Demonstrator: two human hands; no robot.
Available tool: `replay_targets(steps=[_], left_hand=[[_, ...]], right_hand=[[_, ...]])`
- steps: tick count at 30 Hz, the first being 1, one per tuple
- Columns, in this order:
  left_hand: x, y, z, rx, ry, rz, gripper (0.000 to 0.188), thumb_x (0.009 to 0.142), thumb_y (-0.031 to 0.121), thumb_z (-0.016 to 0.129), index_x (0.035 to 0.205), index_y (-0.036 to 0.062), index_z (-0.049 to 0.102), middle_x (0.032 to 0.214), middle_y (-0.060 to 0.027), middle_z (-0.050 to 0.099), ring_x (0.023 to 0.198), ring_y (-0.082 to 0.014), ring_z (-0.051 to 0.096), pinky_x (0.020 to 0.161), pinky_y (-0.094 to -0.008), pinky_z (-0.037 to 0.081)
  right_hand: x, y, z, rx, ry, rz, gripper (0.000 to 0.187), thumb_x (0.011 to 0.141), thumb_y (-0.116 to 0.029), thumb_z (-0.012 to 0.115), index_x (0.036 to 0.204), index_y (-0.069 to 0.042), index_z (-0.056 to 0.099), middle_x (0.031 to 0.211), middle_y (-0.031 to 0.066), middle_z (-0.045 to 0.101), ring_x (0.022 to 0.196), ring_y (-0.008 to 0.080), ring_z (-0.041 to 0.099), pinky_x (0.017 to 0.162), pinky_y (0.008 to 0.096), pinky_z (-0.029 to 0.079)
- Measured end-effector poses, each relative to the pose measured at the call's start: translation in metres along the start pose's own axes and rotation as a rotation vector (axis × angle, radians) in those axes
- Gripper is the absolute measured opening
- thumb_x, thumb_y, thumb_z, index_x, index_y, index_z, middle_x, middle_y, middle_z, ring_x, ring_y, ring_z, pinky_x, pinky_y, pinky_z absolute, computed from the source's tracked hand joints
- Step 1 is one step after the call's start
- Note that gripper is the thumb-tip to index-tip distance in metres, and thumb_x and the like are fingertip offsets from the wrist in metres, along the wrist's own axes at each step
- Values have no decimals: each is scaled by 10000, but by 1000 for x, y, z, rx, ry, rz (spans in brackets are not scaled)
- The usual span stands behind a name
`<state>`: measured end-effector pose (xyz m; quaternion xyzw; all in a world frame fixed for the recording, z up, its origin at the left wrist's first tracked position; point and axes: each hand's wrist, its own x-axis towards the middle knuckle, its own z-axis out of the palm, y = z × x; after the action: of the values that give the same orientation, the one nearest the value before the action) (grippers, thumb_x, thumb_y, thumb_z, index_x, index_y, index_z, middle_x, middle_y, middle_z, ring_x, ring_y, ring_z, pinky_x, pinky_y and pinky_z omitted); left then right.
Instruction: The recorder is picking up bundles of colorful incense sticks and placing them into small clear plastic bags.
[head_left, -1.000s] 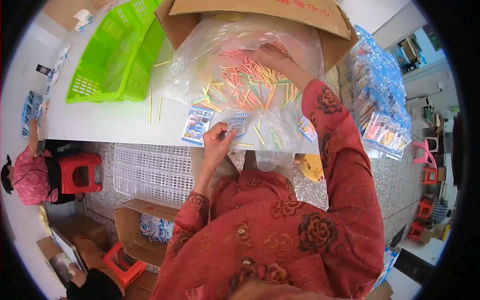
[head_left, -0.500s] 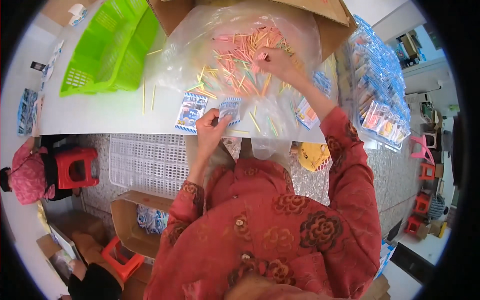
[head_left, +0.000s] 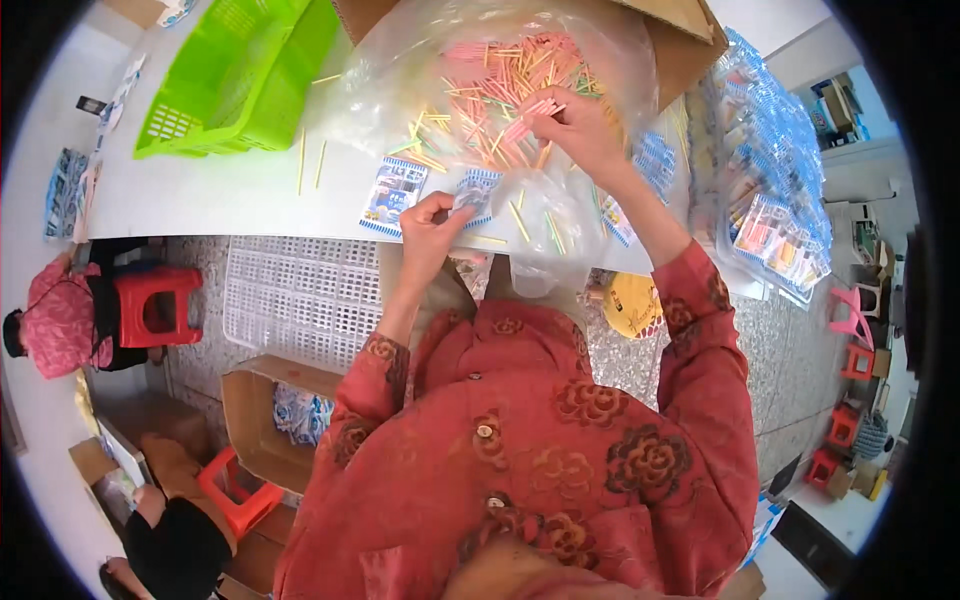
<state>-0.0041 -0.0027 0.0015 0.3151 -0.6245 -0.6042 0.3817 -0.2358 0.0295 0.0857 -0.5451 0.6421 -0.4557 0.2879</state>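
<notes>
In my left hand (head_left: 432,232) a small blue-and-white plastic packet (head_left: 477,194) is pinched near the table's front edge. Another flat packet (head_left: 396,192) lies just left of it. My right hand (head_left: 572,125) is closed round several pink sticks (head_left: 535,118), over a loose heap of thin pink, yellow and green sticks (head_left: 510,80). The heap rests on a clear plastic bag (head_left: 395,80) that spills from a cardboard box (head_left: 680,50). A fold of clear film with a few yellow and green sticks lies between my hands.
A green basket (head_left: 240,90) stands at the table's left. Filled packets (head_left: 770,190) pile up in a clear tub at right. Below the table sit a white crate (head_left: 300,290) and a carton (head_left: 260,420) of packets. Other people are at left.
My right hand has drawn slightly nearer and right, and pink sticks now show in its fingers. My left hand still holds the packet. The whole view has shifted a little.
</notes>
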Motion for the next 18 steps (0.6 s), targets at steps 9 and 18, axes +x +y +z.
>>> replay_targets(steps=[9,18], left_hand=[[0,8,10,-8,-1,99,65,755,-27,673,803,-25,630,748,-13,627,678,-40,544,568,-183,452],[-7,31,9,-56,-29,29,85,742,-49,682,744,-10,607,752,8,583,689,-47,504,631,-192,405]], right_hand=[[-36,-45,6,620,-201,136,122,863,-109,602,970,-52,608,760,-15,575,628,48,506,584,187,423],[-38,-35,13,785,-170,261,112,872,-97,581,974,-55,603,755,-23,564,635,50,494,599,183,416]])
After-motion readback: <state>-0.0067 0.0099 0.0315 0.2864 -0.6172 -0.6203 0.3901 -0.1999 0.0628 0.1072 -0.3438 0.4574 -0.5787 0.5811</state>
